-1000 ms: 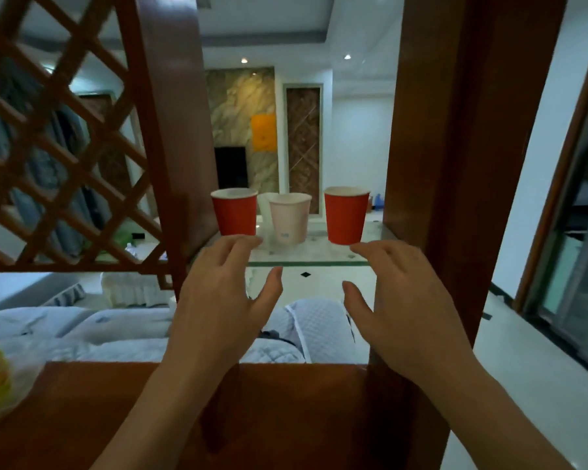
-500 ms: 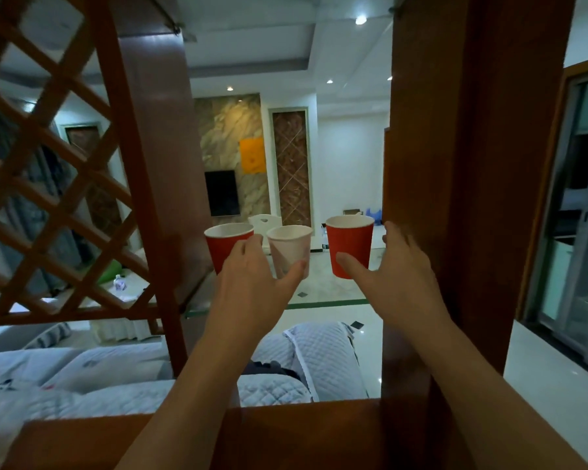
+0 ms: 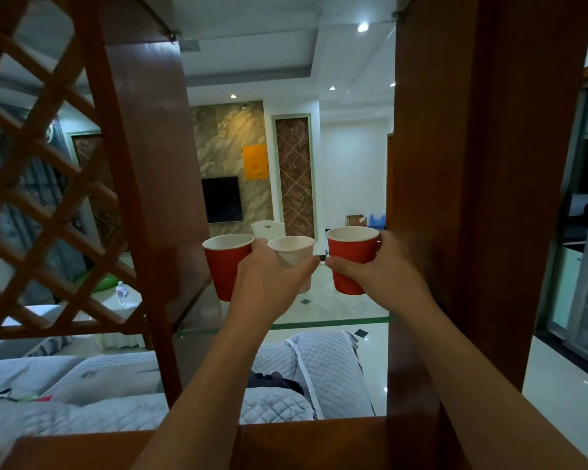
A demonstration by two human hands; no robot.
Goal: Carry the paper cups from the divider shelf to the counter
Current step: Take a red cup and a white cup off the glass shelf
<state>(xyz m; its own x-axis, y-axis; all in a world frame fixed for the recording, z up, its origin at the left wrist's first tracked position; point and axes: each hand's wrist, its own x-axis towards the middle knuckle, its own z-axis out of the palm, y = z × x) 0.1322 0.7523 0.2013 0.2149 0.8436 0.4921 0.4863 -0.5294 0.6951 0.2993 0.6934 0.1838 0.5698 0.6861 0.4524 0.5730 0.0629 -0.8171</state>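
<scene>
1. Both hands are now wrapping cups that were only being reached for a moment ago
2. My left hand (image 3: 269,279) is gripping the white cup (image 3: 294,252), tilted, with the left red cup (image 3: 226,266) just beside it
3. My right hand (image 3: 384,269) is clasping the right red cup (image 3: 352,259), thumb in front
4. I am reaching over the glass shelf (image 3: 319,310), hemmed between the lattice post (image 3: 143,198) and the wide wooden pillar (image 3: 462,198)
</scene>
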